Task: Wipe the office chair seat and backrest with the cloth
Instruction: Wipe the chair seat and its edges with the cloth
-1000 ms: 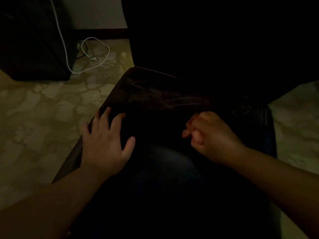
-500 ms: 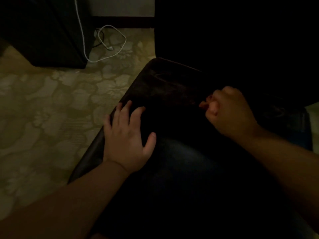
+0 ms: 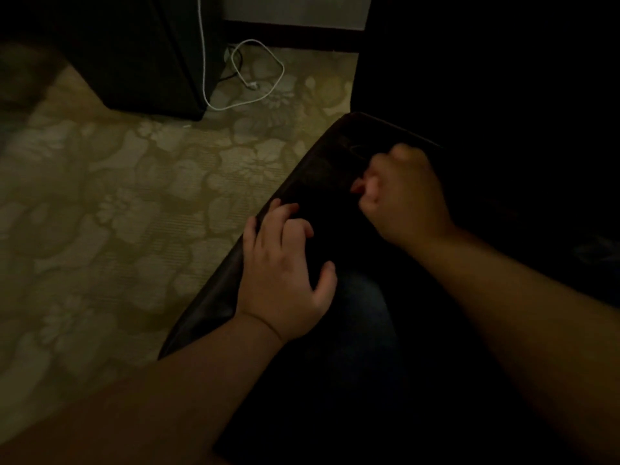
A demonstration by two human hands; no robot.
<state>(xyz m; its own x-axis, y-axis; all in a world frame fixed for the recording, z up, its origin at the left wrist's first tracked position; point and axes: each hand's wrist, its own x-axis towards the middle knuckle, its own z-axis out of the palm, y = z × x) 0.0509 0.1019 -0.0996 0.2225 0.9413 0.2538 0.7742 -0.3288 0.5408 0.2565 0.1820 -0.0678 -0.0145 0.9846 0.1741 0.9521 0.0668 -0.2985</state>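
Dim light. Left hand (image 3: 285,273) flat, fingers loosely spread, resting on the left edge of the dark glossy leather office chair seat (image 3: 322,169). Right hand (image 3: 402,196) fisted near the seat's rear left corner, apparently bunching a dark cloth, itself not discernible. Judged mid-wipe on the seat; dark backrest (image 3: 486,78) behind looks yet to do; progress otherwise unreadable

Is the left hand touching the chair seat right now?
Touching. The head view shows the left hand lying on the chair seat at its left edge, fingertips on the surface.
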